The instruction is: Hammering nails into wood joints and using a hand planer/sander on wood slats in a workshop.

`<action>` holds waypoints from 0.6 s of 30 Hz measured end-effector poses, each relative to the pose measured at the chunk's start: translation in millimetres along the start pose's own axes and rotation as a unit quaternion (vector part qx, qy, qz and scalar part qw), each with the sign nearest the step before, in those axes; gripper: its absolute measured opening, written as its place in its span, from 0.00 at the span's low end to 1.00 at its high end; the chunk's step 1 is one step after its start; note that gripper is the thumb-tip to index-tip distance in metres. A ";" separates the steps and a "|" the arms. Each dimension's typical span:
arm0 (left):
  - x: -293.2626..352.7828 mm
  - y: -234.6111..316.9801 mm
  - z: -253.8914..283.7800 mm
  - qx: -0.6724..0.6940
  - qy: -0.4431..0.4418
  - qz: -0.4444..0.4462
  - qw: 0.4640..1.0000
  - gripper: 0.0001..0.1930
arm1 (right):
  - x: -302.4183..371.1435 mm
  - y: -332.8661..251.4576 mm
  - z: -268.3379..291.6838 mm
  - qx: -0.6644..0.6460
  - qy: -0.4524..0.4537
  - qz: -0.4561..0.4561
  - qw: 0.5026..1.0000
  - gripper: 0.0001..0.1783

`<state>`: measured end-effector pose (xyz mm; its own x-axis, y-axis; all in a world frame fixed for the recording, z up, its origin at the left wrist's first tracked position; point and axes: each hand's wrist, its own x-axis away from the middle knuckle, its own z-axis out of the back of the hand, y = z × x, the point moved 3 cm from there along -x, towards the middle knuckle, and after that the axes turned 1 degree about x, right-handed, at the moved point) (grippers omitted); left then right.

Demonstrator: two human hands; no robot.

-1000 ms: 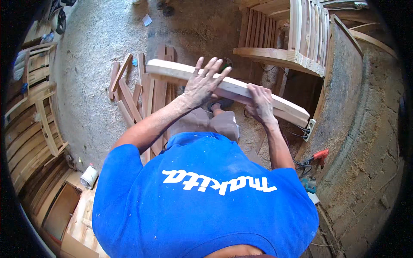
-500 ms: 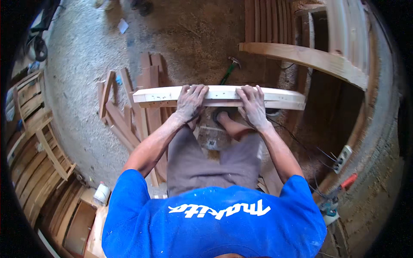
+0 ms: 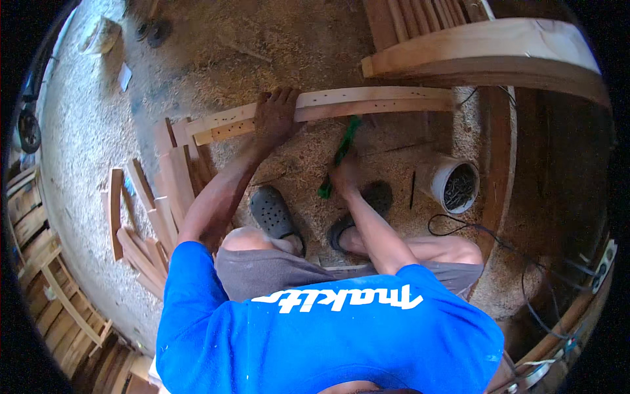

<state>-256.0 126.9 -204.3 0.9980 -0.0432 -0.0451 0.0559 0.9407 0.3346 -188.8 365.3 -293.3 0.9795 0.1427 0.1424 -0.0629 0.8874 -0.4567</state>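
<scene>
Two long, slightly bowed wooden strips (image 3: 377, 98) lie side by side in front of me, with rows of small dark marks along them. My left hand (image 3: 277, 115) is closed over both strips, left of their middle. Just below them, my right hand (image 3: 342, 176) grips a hammer (image 3: 346, 139) by its green handle. That hand is smeared by motion, and the hammer's head does not show clearly against the strips' near edge.
Loose boards (image 3: 172, 184) are piled at the left. A white bucket of nails (image 3: 455, 186) stands at the right, near a black cable (image 3: 482, 228). A large curved beam (image 3: 485, 49) juts in at the upper right. Dark clogs (image 3: 274, 211) are on my feet.
The strips have gone from being held up in both hands to lying low and farther ahead. My right hand has let go of them and taken the hammer off the floor.
</scene>
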 end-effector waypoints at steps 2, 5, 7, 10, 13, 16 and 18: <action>7.4 -5.5 -10.1 -0.035 0.042 -0.030 0.998 0.41 | 25.3 4.5 -15.4 -0.026 -0.100 -0.025 0.994 0.44; -11.9 32.1 -26.3 0.007 -0.051 0.016 0.999 0.38 | 88.3 45.9 -37.9 -0.029 -0.194 0.013 0.980 0.48; -1.8 45.3 -50.7 -0.016 -0.047 0.004 0.999 0.38 | 117.3 29.9 -24.4 -0.008 -0.297 -0.064 0.953 0.42; -11.1 47.6 -113.8 -0.075 -0.002 -0.020 0.997 0.38 | 107.3 60.1 -22.5 -0.037 -0.395 -0.009 0.918 0.33; 19.1 -38.1 -160.0 -0.092 0.025 0.021 0.995 0.40 | 73.3 72.1 14.6 0.033 -0.216 -0.004 0.976 0.27; -10.0 17.7 -143.1 0.011 0.010 -0.017 1.000 0.44 | 30.2 197.1 71.0 -0.041 0.035 -0.136 0.989 0.26; -3.5 36.4 -114.0 0.021 0.026 -0.033 0.999 0.49 | 23.1 267.9 83.7 -0.031 0.100 -0.206 0.973 0.26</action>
<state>-260.6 199.7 -299.3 0.9895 -0.0861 -0.1161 0.1234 0.9213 0.3687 -199.0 643.0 -338.9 0.9372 -0.3128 0.1542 0.3484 0.8223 -0.4499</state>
